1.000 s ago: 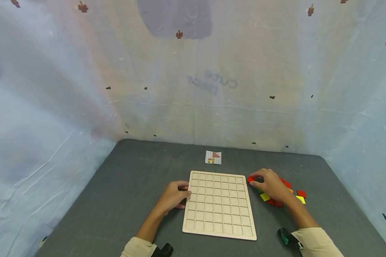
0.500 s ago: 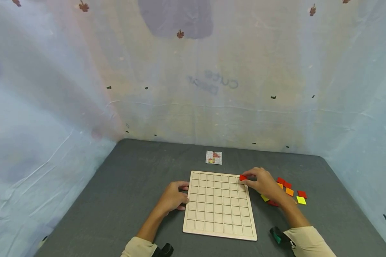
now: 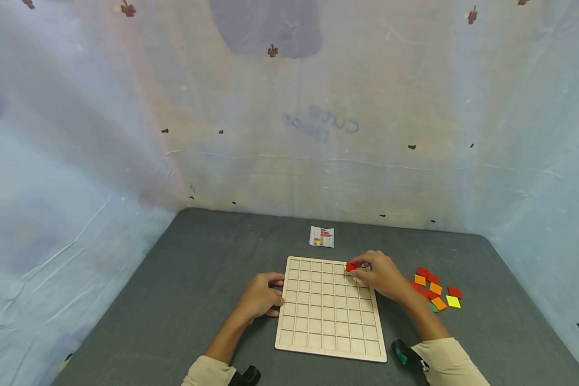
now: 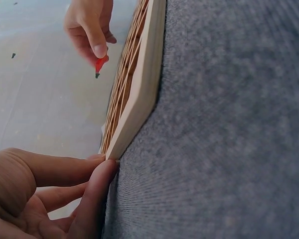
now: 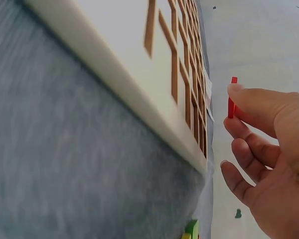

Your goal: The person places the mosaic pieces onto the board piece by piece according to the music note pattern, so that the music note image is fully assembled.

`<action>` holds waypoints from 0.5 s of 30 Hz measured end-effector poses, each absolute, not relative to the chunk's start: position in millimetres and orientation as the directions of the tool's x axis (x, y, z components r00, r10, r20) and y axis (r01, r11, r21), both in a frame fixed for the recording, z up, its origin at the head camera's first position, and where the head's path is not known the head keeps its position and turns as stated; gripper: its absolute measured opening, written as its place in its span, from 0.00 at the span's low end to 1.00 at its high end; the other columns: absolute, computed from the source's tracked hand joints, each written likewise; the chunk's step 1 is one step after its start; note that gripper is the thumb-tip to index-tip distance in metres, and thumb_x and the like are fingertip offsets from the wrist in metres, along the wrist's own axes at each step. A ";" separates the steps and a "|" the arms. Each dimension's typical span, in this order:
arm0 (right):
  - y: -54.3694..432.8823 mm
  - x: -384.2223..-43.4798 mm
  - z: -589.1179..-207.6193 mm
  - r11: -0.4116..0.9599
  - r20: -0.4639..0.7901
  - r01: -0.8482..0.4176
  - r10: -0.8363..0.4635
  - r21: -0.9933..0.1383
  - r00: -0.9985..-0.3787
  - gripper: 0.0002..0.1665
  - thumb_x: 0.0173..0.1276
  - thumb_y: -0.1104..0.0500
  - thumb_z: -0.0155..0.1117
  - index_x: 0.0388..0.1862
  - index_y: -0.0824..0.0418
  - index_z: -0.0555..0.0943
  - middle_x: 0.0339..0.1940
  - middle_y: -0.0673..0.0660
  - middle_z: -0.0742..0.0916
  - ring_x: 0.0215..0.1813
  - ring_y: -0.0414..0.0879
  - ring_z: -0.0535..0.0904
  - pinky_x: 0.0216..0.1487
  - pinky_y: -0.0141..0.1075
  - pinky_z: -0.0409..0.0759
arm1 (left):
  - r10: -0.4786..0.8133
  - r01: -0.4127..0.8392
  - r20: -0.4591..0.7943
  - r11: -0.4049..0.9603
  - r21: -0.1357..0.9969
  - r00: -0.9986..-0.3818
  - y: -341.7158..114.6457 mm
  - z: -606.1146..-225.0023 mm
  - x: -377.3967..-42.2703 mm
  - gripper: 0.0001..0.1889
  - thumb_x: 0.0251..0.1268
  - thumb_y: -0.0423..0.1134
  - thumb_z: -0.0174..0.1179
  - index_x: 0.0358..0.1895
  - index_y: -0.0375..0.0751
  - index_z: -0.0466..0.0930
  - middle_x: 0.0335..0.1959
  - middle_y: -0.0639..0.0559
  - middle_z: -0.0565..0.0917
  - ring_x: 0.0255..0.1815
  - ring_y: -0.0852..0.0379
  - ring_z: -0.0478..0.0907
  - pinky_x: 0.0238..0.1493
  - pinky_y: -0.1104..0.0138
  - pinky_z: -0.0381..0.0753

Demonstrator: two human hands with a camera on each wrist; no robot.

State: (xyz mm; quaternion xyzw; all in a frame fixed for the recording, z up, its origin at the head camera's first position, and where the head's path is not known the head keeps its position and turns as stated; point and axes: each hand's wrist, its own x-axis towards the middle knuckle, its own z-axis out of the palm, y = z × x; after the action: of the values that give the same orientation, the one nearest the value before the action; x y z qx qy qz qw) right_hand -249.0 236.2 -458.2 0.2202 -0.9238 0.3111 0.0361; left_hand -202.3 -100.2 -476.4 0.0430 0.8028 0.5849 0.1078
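Note:
My right hand (image 3: 383, 274) pinches a small red tile (image 3: 350, 266) between thumb and fingertips, over the far right part of a pale wooden grid board (image 3: 330, 321). In the right wrist view the red tile (image 5: 231, 102) stands on edge between thumb and forefinger, with the other fingers loosely bent. Along the board's left side lies my left hand (image 3: 259, 295), its fingertips touching the edge. From the left wrist, the thumb and forefinger of the left hand (image 4: 55, 189) come right up to the board's edge (image 4: 139, 89). Its squares hold no tiles.
Red, orange, yellow and green tiles (image 3: 436, 288) lie loose on the grey table (image 3: 222, 241), right of the board. Beyond the board lies a small card (image 3: 321, 236) printed with a coloured grid pattern. A pale patterned cloth (image 3: 289, 177) hangs behind the table.
My right hand has carried the red tile leftward from the loose tiles to above the board's far right part. More of the pile now shows. The left hand stays at the board's left edge.

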 end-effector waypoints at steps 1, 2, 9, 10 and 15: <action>234.5 -249.6 -458.8 0.706 0.204 -0.432 -0.388 -0.562 -0.899 0.12 0.72 0.60 0.73 0.52 0.63 0.91 0.47 0.55 0.89 0.47 0.50 0.79 0.47 0.45 0.77 | 0.195 -0.056 -0.122 0.312 0.948 -0.973 -100.2 -476.4 -202.3 0.34 0.54 0.20 0.68 0.69 0.30 0.78 0.59 0.39 0.81 0.47 0.51 0.85 0.26 0.58 0.90; 232.8 -250.4 -459.4 0.703 0.203 -0.433 -0.391 -0.564 -0.898 0.12 0.72 0.60 0.72 0.52 0.63 0.91 0.47 0.55 0.89 0.47 0.50 0.79 0.47 0.45 0.78 | 0.194 -0.055 -0.121 0.312 0.948 -0.973 -100.3 -476.4 -202.2 0.34 0.54 0.20 0.68 0.69 0.30 0.78 0.59 0.39 0.81 0.47 0.51 0.85 0.26 0.58 0.90; 219.5 -254.8 -461.7 0.676 0.207 -0.440 -0.400 -0.591 -0.893 0.14 0.72 0.60 0.73 0.53 0.64 0.90 0.47 0.57 0.89 0.49 0.51 0.80 0.50 0.48 0.79 | 0.190 -0.047 -0.111 0.313 0.949 -0.975 -100.1 -476.6 -201.3 0.34 0.54 0.20 0.68 0.69 0.29 0.78 0.59 0.38 0.81 0.48 0.50 0.85 0.26 0.58 0.90; 217.7 -255.5 -461.9 0.674 0.209 -0.443 -0.403 -0.591 -0.891 0.14 0.72 0.60 0.74 0.53 0.64 0.90 0.47 0.57 0.90 0.49 0.51 0.80 0.50 0.48 0.79 | 0.190 -0.047 -0.111 0.312 0.949 -0.976 -100.0 -476.7 -201.2 0.34 0.54 0.19 0.68 0.69 0.30 0.78 0.59 0.38 0.81 0.48 0.50 0.85 0.26 0.58 0.90; 210.0 -259.2 -463.3 0.669 0.200 -0.447 -0.416 -0.593 -0.887 0.13 0.71 0.60 0.73 0.52 0.63 0.91 0.47 0.55 0.90 0.49 0.50 0.81 0.53 0.51 0.78 | 0.184 -0.051 -0.115 0.318 0.947 -0.976 -99.4 -477.0 -201.1 0.33 0.54 0.20 0.68 0.69 0.30 0.79 0.60 0.39 0.81 0.48 0.50 0.85 0.26 0.59 0.90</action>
State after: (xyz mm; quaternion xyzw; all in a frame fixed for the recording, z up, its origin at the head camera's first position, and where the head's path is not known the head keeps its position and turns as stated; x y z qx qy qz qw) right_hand -259.2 210.0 -463.3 0.2364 -0.9133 0.3308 0.0237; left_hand -201.1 -99.4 -477.0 0.0413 0.8054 0.5826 0.1012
